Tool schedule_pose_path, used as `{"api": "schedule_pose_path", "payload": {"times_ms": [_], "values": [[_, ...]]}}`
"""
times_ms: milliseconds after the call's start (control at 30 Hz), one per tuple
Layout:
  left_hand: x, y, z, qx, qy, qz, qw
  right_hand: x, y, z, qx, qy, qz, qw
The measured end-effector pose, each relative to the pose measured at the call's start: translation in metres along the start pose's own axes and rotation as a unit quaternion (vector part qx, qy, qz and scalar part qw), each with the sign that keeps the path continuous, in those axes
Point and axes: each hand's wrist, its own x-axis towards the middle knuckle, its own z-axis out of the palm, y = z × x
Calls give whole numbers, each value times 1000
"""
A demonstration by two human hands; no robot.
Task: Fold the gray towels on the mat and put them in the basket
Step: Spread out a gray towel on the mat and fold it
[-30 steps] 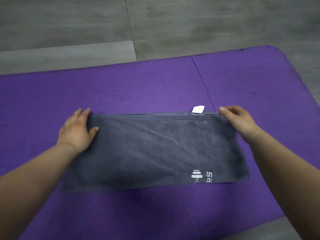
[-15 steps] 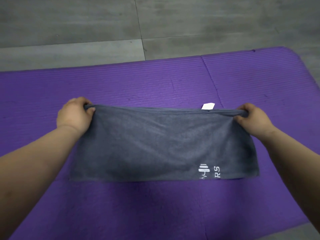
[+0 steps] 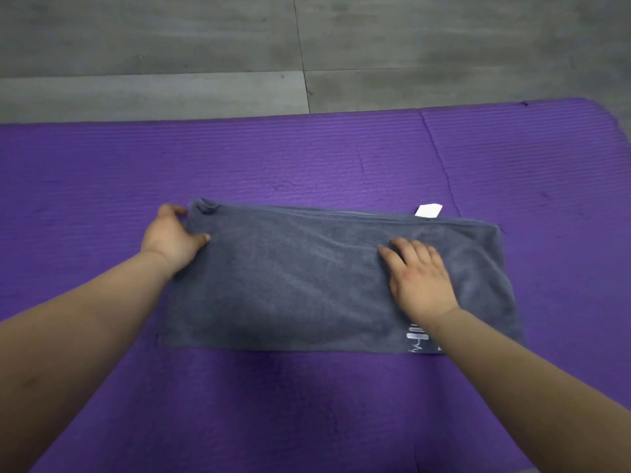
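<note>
The right hand [image 3: 418, 273] lies flat, fingers spread, on the gray towel [image 3: 300, 285], smoothing the layer, I'd say. The left hand [image 3: 172, 238] pinches the towel's left edge near the far corner, thumb on top, likely to anchor it. The towel sits lengthwise on the purple mat [image 3: 307, 158], a white tag [image 3: 428, 210] poking from its far edge. Bare mat surrounds it, giving room for another fold. No basket in sight.

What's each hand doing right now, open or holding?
Left hand: thumb on the gray towel, at its left edge; grip cannot be told.
Right hand: open, flat on the towel.
</note>
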Motion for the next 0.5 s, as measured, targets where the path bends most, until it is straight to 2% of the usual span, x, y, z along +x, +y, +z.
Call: {"api": "schedule_pose_path", "payload": {"times_ms": [33, 200, 300, 367, 500], "values": [[-1, -3, -2, -7, -10, -4, 1000, 0, -3, -2, 8, -29, 1, 1000], [-8, -19, -26, -151, -116, -7, 982, 2, -7, -20, 12, -51, -10, 999], [-13, -40, -51, -190, -179, -9, 965, 8, -19, -36, -2, -163, -27, 986], [-17, -64, -67, -201, -179, -16, 963, 16, -41, -45, -26, -181, -45, 982], [-24, -124, -90, -186, -102, -45, 976, 19, -101, -56, -40, -176, -69, 981]]}}
